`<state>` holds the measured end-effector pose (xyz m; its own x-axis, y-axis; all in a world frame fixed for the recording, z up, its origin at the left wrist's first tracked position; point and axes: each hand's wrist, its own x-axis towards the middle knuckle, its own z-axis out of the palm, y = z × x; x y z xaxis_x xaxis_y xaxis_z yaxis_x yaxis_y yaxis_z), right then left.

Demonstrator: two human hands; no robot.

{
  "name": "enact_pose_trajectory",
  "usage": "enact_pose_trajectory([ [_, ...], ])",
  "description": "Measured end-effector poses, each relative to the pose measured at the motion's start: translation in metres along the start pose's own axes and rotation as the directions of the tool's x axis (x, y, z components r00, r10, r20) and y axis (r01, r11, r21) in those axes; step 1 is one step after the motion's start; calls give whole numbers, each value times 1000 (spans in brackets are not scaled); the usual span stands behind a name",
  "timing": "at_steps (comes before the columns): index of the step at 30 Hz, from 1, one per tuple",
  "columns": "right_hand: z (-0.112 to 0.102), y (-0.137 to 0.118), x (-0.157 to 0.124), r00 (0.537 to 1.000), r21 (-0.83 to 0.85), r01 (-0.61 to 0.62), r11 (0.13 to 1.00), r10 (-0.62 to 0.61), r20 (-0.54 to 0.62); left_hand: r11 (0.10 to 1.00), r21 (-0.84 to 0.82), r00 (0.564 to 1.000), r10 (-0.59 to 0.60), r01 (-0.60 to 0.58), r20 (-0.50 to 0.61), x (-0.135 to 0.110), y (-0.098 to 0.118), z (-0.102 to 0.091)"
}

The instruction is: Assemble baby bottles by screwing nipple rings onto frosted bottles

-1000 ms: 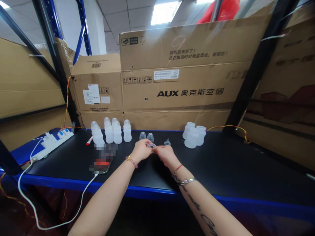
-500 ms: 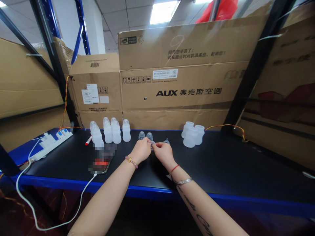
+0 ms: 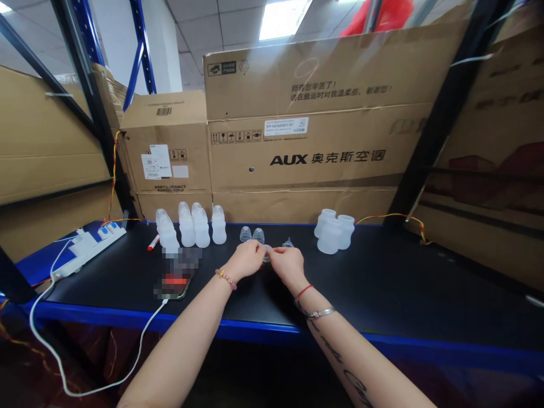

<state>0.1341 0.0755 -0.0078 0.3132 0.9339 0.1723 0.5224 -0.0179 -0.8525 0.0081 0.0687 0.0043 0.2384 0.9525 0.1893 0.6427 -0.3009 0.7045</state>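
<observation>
My left hand (image 3: 246, 259) and my right hand (image 3: 289, 265) meet above the black tabletop (image 3: 382, 277). Their fingertips pinch a small translucent ring (image 3: 266, 253), partly hidden by the fingers. Just beyond the hands stand two clear silicone teats (image 3: 251, 234), with a third teat (image 3: 288, 243) behind my right fingers. Several capped frosted plastic bottles (image 3: 191, 228) stand further left. Several uncapped frosted bottles (image 3: 334, 231) are grouped to the right.
A blurred phone (image 3: 174, 277) on a white cable (image 3: 85, 385) lies left of my left hand. Behind it are a power strip (image 3: 91, 243) and a red-capped marker (image 3: 153, 242). Cardboard boxes (image 3: 297, 153) line the back edge, inside a blue-and-black shelf frame (image 3: 442, 124).
My hands have parted slightly, and the ring now sits a little further right between them. The head view has shifted slightly; the bottles and teats have not moved.
</observation>
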Motion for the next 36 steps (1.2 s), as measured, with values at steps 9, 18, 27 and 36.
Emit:
enact_pose_trajectory([
  [9, 5, 0, -2, 999, 78, 21, 997, -24, 41, 998, -46, 996, -39, 35, -85, 3, -3, -1],
  [18, 3, -7, -8, 984, -92, 173, 981, -169, 47, 971, -195, 986, -153, 139, -63, 6, -6, 3],
  [27, 0, -1, -2, 979, -38, 197, 980, -195, 50, 876, -448, 984, -153, 178, 92, 9, -10, -1],
  [36, 6, 5, 3, 992, 292, -42, 956, 5, 128, 649, -703, 925, -379, 289, 31, 10, 3, -5],
])
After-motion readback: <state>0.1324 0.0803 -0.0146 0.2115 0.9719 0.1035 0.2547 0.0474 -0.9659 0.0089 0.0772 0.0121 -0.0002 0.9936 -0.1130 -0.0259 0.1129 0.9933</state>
